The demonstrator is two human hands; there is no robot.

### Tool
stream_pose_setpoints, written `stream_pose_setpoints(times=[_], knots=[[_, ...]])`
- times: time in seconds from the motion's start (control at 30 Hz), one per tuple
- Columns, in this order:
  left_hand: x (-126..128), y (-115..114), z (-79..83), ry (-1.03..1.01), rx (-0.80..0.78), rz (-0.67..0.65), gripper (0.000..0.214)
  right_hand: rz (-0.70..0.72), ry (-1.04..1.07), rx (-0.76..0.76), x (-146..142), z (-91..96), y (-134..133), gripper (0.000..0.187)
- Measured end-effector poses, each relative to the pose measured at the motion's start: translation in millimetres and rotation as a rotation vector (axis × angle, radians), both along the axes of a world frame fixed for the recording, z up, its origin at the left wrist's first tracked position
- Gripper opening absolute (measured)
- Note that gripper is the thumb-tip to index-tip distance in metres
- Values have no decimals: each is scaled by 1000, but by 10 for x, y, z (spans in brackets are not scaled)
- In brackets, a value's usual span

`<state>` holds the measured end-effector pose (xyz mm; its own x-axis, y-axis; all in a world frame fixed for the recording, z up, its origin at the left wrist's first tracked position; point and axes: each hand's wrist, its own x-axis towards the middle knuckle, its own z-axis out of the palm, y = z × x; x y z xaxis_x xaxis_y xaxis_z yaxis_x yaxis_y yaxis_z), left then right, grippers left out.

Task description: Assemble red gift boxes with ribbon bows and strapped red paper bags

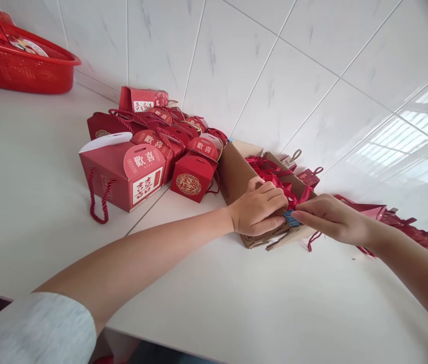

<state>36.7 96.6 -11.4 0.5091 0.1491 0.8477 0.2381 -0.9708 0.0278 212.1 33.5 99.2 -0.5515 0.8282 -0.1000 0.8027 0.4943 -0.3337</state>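
You work both grips at the near end of a brown carton (236, 174), at the centre of the frame on a white worktop (198, 303). Your left grip (257, 208) folds over the carton's edge, its fingertips partly hidden; your right grip (329, 217) narrows to a pinch, thumb against a blue piece (291, 218), perhaps tape or a clip.

The carton looks light and fairly stiff in its walls, but its torn lower edge seems likely to give; you do best to hold it by a sound wall near the rim. The blue piece, small and probably thin, suits a thumb-and-finger pinch at its edge. The red ribbon (263, 167) inside looks soft and slippery.

You face one carton, one blue piece between your grips and one red basket (24, 71) at upper left. Of the gift boxes (111, 174) left of centre, two stand foremost; overlap hides the full count behind them. Two looped tags or packets (310, 177) show just beyond the carton. The red bags (411, 227) at right overlap too closely to count.
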Motion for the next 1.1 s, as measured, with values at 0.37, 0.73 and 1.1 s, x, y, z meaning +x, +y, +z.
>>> stream_pose_setpoints(times=[0.37, 0.73, 1.1], knots=[[17, 13, 3, 65, -78, -37, 16, -80, -35, -111, -16, 67, 19, 55], [44, -23, 27, 61, -182, -54, 15, -126, -146, -160, 20, 125, 60, 55], [32, -11, 51, 79, -205, -79, 13, -135, -67, -186, 51, 117, 91, 58]])
